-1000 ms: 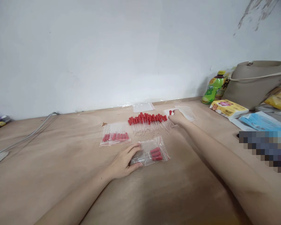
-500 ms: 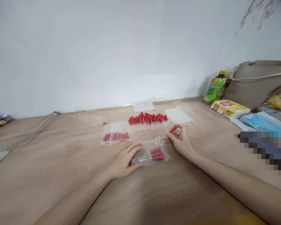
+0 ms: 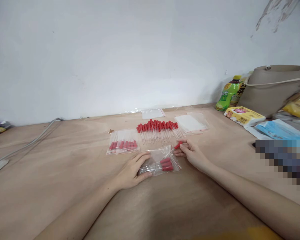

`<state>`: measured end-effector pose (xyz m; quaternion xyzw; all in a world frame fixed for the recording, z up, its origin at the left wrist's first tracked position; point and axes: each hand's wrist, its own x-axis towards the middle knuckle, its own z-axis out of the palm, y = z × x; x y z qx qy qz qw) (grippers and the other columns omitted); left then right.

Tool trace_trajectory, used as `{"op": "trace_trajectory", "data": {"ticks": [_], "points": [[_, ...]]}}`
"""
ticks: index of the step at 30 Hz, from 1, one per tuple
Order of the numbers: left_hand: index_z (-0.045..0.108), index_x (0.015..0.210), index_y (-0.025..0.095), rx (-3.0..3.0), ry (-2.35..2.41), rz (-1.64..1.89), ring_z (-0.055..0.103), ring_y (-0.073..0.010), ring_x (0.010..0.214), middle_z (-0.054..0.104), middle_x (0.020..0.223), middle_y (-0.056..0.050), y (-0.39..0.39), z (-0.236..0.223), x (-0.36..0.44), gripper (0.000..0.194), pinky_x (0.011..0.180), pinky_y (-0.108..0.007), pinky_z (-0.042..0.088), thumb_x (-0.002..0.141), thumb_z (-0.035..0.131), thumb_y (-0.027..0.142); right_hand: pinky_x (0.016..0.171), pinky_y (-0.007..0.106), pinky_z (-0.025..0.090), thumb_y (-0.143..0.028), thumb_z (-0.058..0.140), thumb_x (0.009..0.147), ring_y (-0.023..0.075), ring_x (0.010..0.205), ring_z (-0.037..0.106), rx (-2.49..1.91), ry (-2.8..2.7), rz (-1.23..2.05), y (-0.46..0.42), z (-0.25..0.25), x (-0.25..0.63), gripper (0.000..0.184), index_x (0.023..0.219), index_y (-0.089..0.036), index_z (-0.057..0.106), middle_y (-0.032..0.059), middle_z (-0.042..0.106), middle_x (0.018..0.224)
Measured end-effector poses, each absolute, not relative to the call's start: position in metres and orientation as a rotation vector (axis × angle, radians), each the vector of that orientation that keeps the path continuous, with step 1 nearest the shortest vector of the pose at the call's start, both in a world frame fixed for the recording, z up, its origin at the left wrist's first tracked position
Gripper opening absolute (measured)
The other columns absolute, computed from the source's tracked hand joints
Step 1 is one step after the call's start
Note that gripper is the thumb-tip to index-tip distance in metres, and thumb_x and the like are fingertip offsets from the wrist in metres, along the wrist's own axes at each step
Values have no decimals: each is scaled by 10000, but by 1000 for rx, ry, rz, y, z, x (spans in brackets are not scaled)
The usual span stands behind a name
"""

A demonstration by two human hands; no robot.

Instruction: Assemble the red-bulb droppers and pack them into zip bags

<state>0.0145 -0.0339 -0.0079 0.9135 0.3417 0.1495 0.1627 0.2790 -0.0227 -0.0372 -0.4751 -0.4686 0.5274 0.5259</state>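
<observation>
My left hand holds the end of a clear zip bag down on the table, its fingers and thumb on either side. Inside that bag lie 3 droppers with red rubber bulbs pointing right. At the bag's right, open end, my right hand pinches another dropper by its red bulb, the thin tube slanting down into the bag's mouth. Just behind is a spread pile of droppers, bulbs toward the wall. On the left lie filled zip bags with red-bulbed droppers in them.
Flat zip bags lie right of the pile, and another flat bag is near the wall. On the right stand a green bottle, a yellow tissue pack, a blue packet and a grey handbag. A grey cable runs at left.
My right hand has come from the back right of the pile toward me with a dropper, and its tube has moved into the bag's mouth. My left hand has stayed on the bag.
</observation>
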Motion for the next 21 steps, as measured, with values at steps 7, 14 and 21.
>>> {"op": "trace_trajectory", "data": {"ticks": [7, 14, 21], "points": [[352, 1272, 223, 2615, 969, 439, 407, -228, 1190, 388, 1341, -85, -33, -8, 15, 481, 982, -383, 358, 844, 474, 405, 531, 228, 387, -371, 585, 740, 74, 555, 451, -1117, -1909, 933, -19, -35, 293, 230, 843, -166, 602, 22, 559, 791], [363, 1267, 229, 2619, 977, 435, 424, -237, 1173, 400, 1330, -84, -34, -7, 16, 474, 967, -392, 371, 842, 474, 407, 744, 298, 427, -272, 514, 799, 157, 810, 550, -1038, -2052, 813, -13, -34, 285, 185, 861, -185, 666, 56, 611, 863], [368, 1262, 222, 2627, 969, 438, 412, -228, 1185, 401, 1331, -83, -33, -8, 16, 472, 980, -382, 360, 840, 483, 400, 550, 233, 374, -274, 559, 735, 112, 581, 497, -1293, -1812, 761, -13, -41, 269, 171, 629, -160, 630, 8, 589, 629]]}}
